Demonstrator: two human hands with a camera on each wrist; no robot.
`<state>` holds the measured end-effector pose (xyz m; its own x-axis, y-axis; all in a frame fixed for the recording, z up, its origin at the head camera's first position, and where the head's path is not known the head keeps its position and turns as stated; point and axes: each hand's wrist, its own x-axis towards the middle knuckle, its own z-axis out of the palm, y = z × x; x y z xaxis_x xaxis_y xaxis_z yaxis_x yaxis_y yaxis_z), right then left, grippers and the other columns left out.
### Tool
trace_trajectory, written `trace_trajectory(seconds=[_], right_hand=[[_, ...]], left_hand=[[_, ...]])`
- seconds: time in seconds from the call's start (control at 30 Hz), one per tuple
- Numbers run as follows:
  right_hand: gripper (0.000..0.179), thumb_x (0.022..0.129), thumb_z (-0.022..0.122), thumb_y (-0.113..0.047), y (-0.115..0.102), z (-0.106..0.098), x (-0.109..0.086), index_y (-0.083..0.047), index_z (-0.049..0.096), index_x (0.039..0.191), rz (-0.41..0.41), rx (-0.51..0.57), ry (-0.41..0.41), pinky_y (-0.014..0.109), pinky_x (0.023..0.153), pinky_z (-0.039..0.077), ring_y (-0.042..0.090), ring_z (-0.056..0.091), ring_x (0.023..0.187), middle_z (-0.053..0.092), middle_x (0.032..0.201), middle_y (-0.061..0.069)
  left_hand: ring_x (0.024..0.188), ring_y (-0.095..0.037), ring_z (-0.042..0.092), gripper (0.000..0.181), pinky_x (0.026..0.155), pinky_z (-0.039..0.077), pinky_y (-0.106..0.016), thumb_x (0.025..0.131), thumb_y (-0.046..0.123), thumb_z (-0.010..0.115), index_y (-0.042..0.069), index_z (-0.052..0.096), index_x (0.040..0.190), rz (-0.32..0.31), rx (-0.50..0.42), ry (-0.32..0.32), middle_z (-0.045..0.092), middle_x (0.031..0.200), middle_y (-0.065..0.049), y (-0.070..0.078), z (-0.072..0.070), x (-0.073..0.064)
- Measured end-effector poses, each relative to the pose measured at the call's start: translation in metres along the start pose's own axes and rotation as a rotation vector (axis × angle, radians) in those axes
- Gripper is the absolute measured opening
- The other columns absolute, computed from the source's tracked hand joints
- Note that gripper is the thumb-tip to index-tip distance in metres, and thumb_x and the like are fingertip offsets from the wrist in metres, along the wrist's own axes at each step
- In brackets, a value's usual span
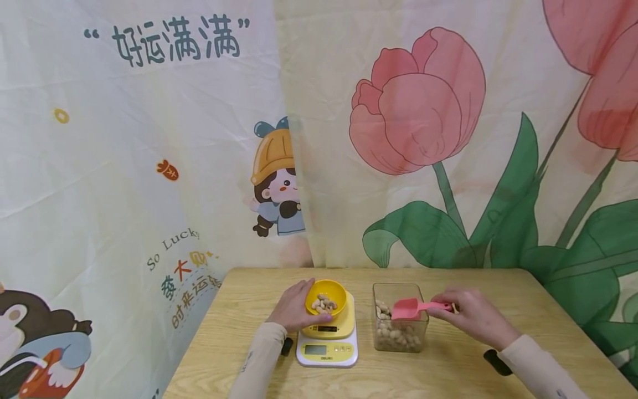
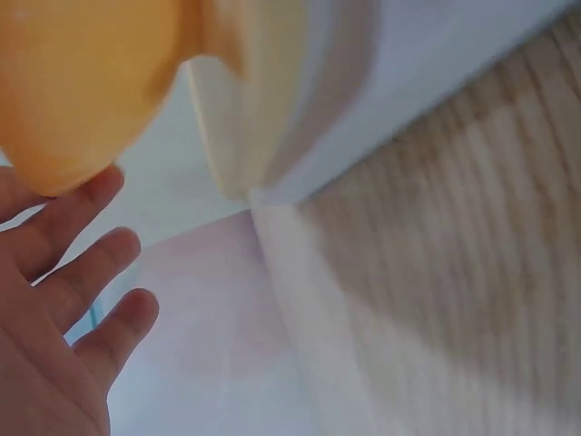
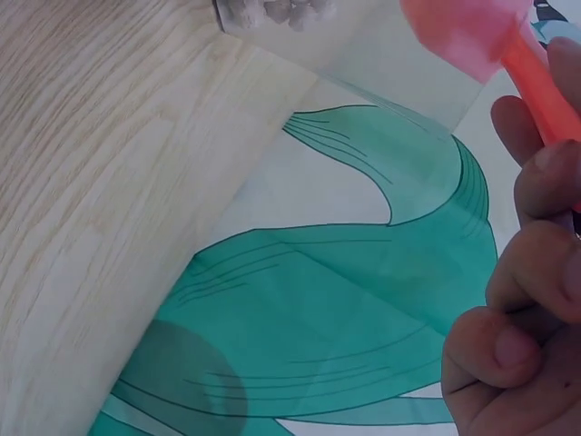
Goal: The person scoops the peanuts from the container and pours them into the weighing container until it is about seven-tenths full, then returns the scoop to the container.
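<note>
A small yellow bowl [image 1: 340,288] with several peanuts [image 1: 323,303] in it is on the platform of a yellow and white kitchen scale [image 1: 327,357]. My left hand [image 1: 295,308] holds the bowl from its left side, thumb at the near rim and fingers round the far side. In the left wrist view, fingertips touch the underside of the bowl [image 2: 82,82]. My right hand [image 1: 468,313] grips the handle of a pink scoop [image 1: 407,308], whose head is over a clear square container [image 1: 399,346] partly filled with peanuts. Whether the scoop carries anything is hidden.
The wooden table [image 1: 451,366] meets a printed cloth backdrop [image 1: 329,210] at its far edge. Dark wrist devices [image 1: 497,363] show at both wrists. The container stands just right of the scale, with a narrow gap between them.
</note>
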<state>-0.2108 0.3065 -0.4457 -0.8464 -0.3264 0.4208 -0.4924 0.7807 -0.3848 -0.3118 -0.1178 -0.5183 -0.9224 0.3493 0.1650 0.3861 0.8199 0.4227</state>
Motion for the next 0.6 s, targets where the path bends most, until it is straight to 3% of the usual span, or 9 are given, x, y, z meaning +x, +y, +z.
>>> trace_trajectory(seconds=[0.13, 0.33, 0.47, 0.6], right_hand=[[0.008, 0.088, 0.079, -0.037, 0.001, 0.002, 0.000, -0.029, 0.077, 0.091, 0.013, -0.003, -0.011, 0.020, 0.051, 0.042, 0.000, 0.046, 0.060, 0.052, 0.069, -0.022], [0.015, 0.089, 0.078, -0.038, 0.002, 0.002, -0.001, -0.024, 0.078, 0.095, 0.003, 0.007, -0.011, 0.021, 0.053, 0.044, 0.000, 0.047, 0.062, 0.057, 0.074, -0.022], [0.017, 0.090, 0.077, -0.039, 0.002, 0.002, 0.000, -0.023, 0.078, 0.095, 0.003, 0.012, -0.012, 0.021, 0.053, 0.045, 0.000, 0.049, 0.063, 0.059, 0.076, -0.022], [0.018, 0.089, 0.077, -0.041, 0.002, 0.003, 0.000, -0.024, 0.078, 0.095, 0.024, 0.004, -0.024, 0.021, 0.054, 0.046, 0.000, 0.050, 0.063, 0.060, 0.076, -0.022]], left_hand=[[0.146, -0.032, 0.034, 0.121, 0.118, 0.030, -0.055, 0.068, 0.085, 0.068, 0.022, 0.026, 0.162, 0.022, -0.008, 0.020, 0.031, 0.164, -0.004, 0.013, -0.007, 0.003], [0.149, -0.028, 0.030, 0.123, 0.121, 0.026, -0.050, 0.068, 0.093, 0.058, 0.020, 0.026, 0.162, 0.168, 0.027, 0.034, 0.031, 0.164, -0.003, 0.048, -0.018, 0.015], [0.151, -0.025, 0.027, 0.122, 0.122, 0.025, -0.047, 0.069, 0.094, 0.055, 0.021, 0.025, 0.162, 0.248, 0.060, -0.008, 0.030, 0.165, -0.003, 0.071, -0.014, 0.021], [0.152, -0.022, 0.023, 0.121, 0.123, 0.023, -0.045, 0.069, 0.092, 0.058, 0.024, 0.023, 0.163, 0.286, 0.050, -0.064, 0.026, 0.166, 0.001, 0.092, -0.004, 0.022]])
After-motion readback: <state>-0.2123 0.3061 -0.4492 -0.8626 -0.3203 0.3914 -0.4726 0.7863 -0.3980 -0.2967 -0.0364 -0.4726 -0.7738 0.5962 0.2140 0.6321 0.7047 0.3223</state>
